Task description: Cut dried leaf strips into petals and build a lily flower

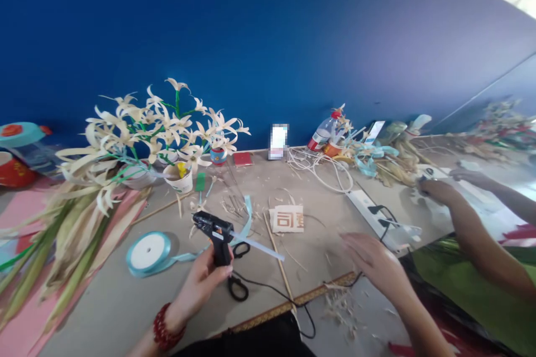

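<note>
Black cloth point(251, 343) of the person's clothing lies closest, just by the patterned table edge point(268, 314). Above it the left hand point(207, 279), with a red beaded bracelet point(165, 328) at its wrist, is clamped around the handle of a black glue gun point(215, 233), raised over the table; a translucent glue stick point(263, 249) juts from its back. The right hand point(372, 262) is well apart from the gun, its fingers stretched out and smeared by motion.

Beyond the gun, a white cup point(179, 183) carries a yellow piece point(181, 169) at its rim, and pale flowers point(165, 122) on green stems crowd over it and a second white cup point(138, 177). Some petals hang over a small blue-and-red pot point(218, 157). At the far left I see a red container point(14, 172) with yellowish markings, beside a clear vessel with a light-blue lid point(23, 129).

Across the table a clear bottle point(321, 135) leans to the right, red cap on, its red-and-white label too small to read. Beside it is an orange cup point(333, 149).

On a cream paper piece point(288, 219), brown print reads, as best I can make out, 司, with more strokes at the right edge. A spool point(148, 252) of light-blue ribbon lies left of the gun, and black-handled scissors point(238, 288) lie just behind the gripping hand. Off to the right, a co-worker's hands point(439, 191) reach over the same table.
</note>
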Demonstrator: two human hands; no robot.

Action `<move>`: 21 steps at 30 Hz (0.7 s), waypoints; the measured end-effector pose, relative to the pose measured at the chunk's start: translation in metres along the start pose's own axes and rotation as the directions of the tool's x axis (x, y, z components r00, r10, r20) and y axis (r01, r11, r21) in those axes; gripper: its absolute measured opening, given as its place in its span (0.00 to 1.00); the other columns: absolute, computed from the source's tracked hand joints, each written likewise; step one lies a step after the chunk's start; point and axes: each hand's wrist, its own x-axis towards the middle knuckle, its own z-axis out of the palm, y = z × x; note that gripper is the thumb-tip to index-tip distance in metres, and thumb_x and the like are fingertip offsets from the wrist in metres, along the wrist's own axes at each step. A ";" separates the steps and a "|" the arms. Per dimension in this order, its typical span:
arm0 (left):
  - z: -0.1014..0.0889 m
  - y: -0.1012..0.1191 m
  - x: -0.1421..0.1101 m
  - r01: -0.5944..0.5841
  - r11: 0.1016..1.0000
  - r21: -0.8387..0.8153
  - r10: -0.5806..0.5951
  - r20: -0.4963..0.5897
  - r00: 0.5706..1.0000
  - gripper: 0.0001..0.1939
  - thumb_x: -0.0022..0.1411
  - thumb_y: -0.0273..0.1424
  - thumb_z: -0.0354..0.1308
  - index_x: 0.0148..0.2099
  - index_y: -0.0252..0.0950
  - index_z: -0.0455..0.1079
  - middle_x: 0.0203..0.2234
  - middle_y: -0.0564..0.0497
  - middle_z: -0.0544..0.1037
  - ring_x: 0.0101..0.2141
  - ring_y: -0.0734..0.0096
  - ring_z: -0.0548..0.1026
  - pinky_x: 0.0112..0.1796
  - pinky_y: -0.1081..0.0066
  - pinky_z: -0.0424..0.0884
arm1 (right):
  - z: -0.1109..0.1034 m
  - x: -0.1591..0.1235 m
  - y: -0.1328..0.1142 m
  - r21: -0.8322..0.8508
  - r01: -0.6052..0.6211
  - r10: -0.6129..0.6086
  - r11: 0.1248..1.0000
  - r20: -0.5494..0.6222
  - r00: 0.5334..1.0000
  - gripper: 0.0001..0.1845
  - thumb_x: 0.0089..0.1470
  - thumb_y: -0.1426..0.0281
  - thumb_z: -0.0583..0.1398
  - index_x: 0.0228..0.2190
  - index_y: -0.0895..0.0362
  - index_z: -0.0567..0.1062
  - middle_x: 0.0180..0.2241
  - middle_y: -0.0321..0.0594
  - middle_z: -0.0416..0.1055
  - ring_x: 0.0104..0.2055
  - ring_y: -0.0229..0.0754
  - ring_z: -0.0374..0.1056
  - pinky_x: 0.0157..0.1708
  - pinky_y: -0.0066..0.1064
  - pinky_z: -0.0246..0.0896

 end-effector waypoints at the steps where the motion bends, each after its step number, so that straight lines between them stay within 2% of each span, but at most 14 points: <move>1: -0.001 0.000 0.000 -0.009 1.000 -0.004 0.009 -0.002 1.000 0.12 0.56 0.34 0.61 0.42 0.34 0.70 0.32 0.50 0.72 0.33 0.67 0.68 0.35 0.70 0.67 | 0.009 0.022 -0.005 0.045 -0.024 0.024 0.999 0.008 1.000 0.19 0.60 0.61 0.53 0.46 0.54 0.77 0.47 0.47 0.77 0.46 0.51 0.74 0.47 0.43 0.70; 3: -0.003 -0.002 0.000 -0.034 0.999 -0.010 0.034 -0.001 0.999 0.12 0.57 0.34 0.60 0.42 0.34 0.70 0.32 0.50 0.71 0.33 0.67 0.68 0.35 0.71 0.66 | 0.031 0.069 -0.012 0.111 -0.027 0.021 0.993 0.049 0.999 0.18 0.60 0.65 0.52 0.48 0.54 0.74 0.49 0.46 0.75 0.41 0.47 0.76 0.42 0.39 0.72; 6: -0.006 -0.006 0.003 -0.077 0.997 -0.015 0.077 0.013 0.997 0.10 0.58 0.33 0.59 0.41 0.34 0.69 0.31 0.50 0.70 0.32 0.69 0.66 0.34 0.71 0.65 | 0.063 0.137 -0.012 0.130 0.019 -0.024 0.991 0.043 0.999 0.17 0.59 0.69 0.53 0.47 0.54 0.75 0.49 0.44 0.75 0.42 0.46 0.75 0.44 0.36 0.71; 9: -0.007 -0.009 0.006 -0.104 0.994 -0.018 0.104 0.018 0.994 0.10 0.58 0.33 0.59 0.41 0.33 0.69 0.30 0.51 0.69 0.32 0.69 0.66 0.34 0.71 0.64 | 0.084 0.194 -0.009 0.114 0.028 -0.028 0.993 -0.002 1.000 0.20 0.58 0.71 0.53 0.51 0.55 0.73 0.52 0.48 0.73 0.52 0.53 0.69 0.53 0.45 0.63; 11: -0.007 -0.010 0.007 -0.114 0.993 0.003 0.114 0.015 0.993 0.10 0.58 0.34 0.59 0.41 0.33 0.69 0.30 0.51 0.70 0.31 0.69 0.66 0.34 0.71 0.64 | 0.092 0.216 -0.008 0.120 0.051 -0.049 0.991 -0.020 0.999 0.22 0.58 0.72 0.53 0.52 0.57 0.72 0.56 0.52 0.69 0.58 0.57 0.63 0.58 0.54 0.55; 13: -0.008 -0.010 0.007 -0.122 0.992 0.014 0.122 0.004 0.993 0.11 0.57 0.34 0.60 0.40 0.33 0.69 0.30 0.51 0.70 0.31 0.68 0.66 0.34 0.71 0.64 | 0.094 0.221 -0.008 0.156 0.108 -0.110 0.982 -0.001 0.994 0.21 0.58 0.71 0.53 0.51 0.59 0.73 0.57 0.54 0.67 0.60 0.59 0.60 0.60 0.57 0.51; 14: -0.008 -0.010 0.007 -0.123 0.992 0.013 0.123 -0.001 0.992 0.11 0.57 0.34 0.60 0.40 0.33 0.69 0.30 0.51 0.70 0.31 0.68 0.66 0.34 0.71 0.64 | 0.094 0.217 -0.007 0.185 0.149 -0.156 0.971 0.023 0.987 0.20 0.59 0.70 0.53 0.50 0.58 0.75 0.56 0.53 0.68 0.60 0.58 0.61 0.60 0.56 0.51; 18: -0.008 -0.010 0.009 -0.100 0.995 -0.009 0.100 -0.016 0.995 0.11 0.58 0.35 0.59 0.40 0.33 0.69 0.30 0.51 0.70 0.31 0.69 0.66 0.33 0.71 0.63 | 0.083 0.186 0.007 0.332 0.281 -0.343 0.900 0.142 0.929 0.14 0.59 0.61 0.56 0.39 0.49 0.81 0.48 0.41 0.77 0.53 0.50 0.70 0.54 0.42 0.65; 19: -0.008 -0.010 0.011 -0.096 0.995 -0.012 0.096 -0.012 0.995 0.11 0.58 0.35 0.59 0.40 0.33 0.69 0.29 0.51 0.69 0.30 0.69 0.65 0.33 0.71 0.63 | 0.080 0.181 0.012 0.355 0.282 -0.352 0.892 0.150 0.924 0.16 0.59 0.59 0.56 0.40 0.49 0.81 0.49 0.40 0.77 0.53 0.49 0.71 0.53 0.41 0.66; 21: -0.008 -0.010 0.013 -0.098 0.995 -0.012 0.099 0.007 0.995 0.11 0.58 0.35 0.58 0.40 0.33 0.69 0.29 0.51 0.69 0.30 0.69 0.65 0.33 0.71 0.63 | 0.078 0.181 0.020 0.371 0.254 -0.319 0.893 0.124 0.940 0.21 0.62 0.57 0.52 0.47 0.50 0.77 0.53 0.44 0.73 0.55 0.51 0.69 0.53 0.44 0.65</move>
